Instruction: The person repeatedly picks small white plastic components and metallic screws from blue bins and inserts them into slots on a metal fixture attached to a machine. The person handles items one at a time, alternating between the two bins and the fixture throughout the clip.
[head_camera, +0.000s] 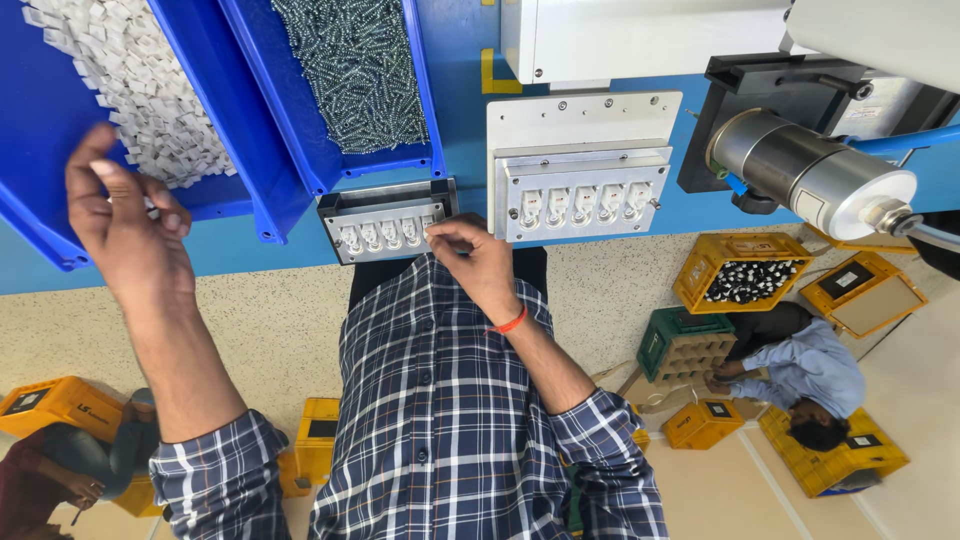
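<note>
Bench: blue worktop (460, 120); view looks flipped.
Small jig (385, 222): landmark, row of white parts.
Right hand (480, 265): pinched at jig's right end, probably on a small part.
Left hand (125, 225): left of jig, loosely curled near white-piece bin (60, 130); contents unclear.
Tip: seat each part square.

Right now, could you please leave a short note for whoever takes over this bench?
Left hand: raised beside the bin of white plastic pieces, fingers curled; whether it holds a piece is unclear.
Right hand: fingertips pinched at the right end of the small grey fixture.
Things: bin of screws behind the small fixture; larger fixture to its right.
Done: both fixtures show a row of white parts seated.
Left: the slot under the right hand is hidden, so check it.
</note>
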